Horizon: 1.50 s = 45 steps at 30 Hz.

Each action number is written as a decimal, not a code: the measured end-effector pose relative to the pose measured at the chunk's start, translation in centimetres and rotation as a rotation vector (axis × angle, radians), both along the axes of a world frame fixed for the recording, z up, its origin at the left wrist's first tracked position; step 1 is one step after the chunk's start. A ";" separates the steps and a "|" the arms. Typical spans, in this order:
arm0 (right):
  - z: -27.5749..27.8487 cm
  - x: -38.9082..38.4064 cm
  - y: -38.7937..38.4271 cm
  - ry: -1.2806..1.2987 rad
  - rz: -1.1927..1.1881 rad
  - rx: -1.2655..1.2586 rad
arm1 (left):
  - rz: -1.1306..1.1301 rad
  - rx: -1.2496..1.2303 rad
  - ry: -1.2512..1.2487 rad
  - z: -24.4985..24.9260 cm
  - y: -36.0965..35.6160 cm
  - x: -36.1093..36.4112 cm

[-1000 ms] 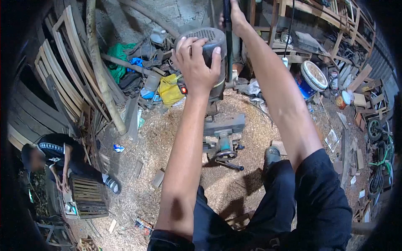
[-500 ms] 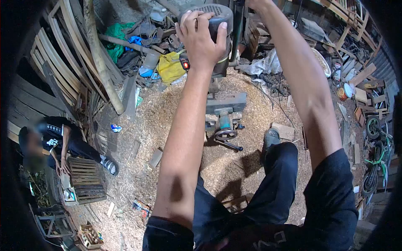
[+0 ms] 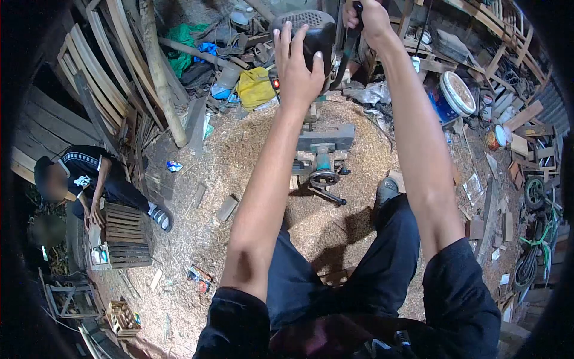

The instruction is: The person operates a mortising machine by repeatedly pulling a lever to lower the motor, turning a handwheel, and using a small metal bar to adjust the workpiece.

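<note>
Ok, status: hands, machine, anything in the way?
Left hand on motor, fingers spread. Right hand gripping lever. Handwheel untouched. Shavings, wood scraps lying around.

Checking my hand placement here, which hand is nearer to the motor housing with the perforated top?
Left. Your left hand rests spread against the near side of the motor housing; your right hand grips the black handle, off to the housing's right.

Wood shavings (image 3: 251,140) are covering much of the floor (image 3: 164,203). A wood block (image 3: 227,208) and a blue-and-white wrapper (image 3: 174,166) are lying on it, well apart, while a slatted crate (image 3: 124,319) is sitting near the lower left.
</note>
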State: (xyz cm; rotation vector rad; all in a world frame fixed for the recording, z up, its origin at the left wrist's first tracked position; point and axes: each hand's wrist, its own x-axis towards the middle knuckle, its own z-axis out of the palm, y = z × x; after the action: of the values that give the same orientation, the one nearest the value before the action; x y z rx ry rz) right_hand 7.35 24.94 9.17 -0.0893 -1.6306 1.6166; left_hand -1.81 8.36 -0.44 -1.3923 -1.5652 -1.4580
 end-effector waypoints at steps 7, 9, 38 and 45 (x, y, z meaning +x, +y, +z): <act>1.0 0.5 -3.3 -0.060 -0.291 -0.087 | -0.047 -0.070 -0.092 1.9 -3.1 1.3; 0.9 0.2 -4.4 -0.021 -0.430 -0.082 | -0.116 -0.076 -0.172 2.9 -3.7 2.1; -4.3 1.3 -6.6 0.263 -0.584 0.334 | -0.462 0.057 -0.580 -2.1 -4.8 2.7; -4.8 2.1 -7.7 0.294 -0.473 0.176 | -0.488 0.063 -0.580 -1.7 -4.3 2.7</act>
State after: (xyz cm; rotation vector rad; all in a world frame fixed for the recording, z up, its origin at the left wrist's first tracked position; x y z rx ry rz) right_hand 9.41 17.27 4.33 -0.1294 -1.3875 1.0686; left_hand 0.84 4.04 -2.12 -1.4572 -1.5371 -2.3484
